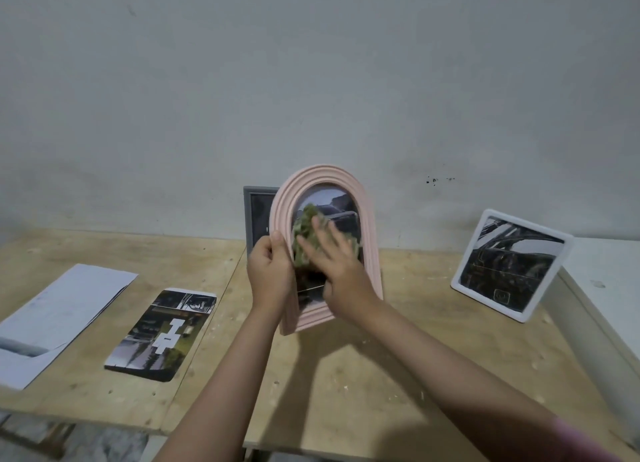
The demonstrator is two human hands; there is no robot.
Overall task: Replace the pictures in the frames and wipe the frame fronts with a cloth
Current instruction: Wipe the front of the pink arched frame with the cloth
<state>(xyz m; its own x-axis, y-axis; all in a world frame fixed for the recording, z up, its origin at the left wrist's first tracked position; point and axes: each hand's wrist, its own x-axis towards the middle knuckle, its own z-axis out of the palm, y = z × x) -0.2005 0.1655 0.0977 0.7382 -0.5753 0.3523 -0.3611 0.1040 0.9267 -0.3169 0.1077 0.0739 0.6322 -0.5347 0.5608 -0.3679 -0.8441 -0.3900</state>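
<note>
A pink arched frame (367, 219) with a dark photo behind its front stands upright at the middle of the wooden table (346, 375). My left hand (268, 271) grips its left edge, thumb on the front rim. My right hand (334, 267) presses a crumpled green cloth (306, 229) flat against the frame front with its fingers spread. The cloth and hand hide the lower part of the photo.
A grey frame (252, 215) leans on the wall behind the pink one. A white frame (512, 264) with a dark car photo leans at the right. A loose photo (162, 333) and white papers (55, 319) lie at the left. A white surface (609, 288) borders the table's right side.
</note>
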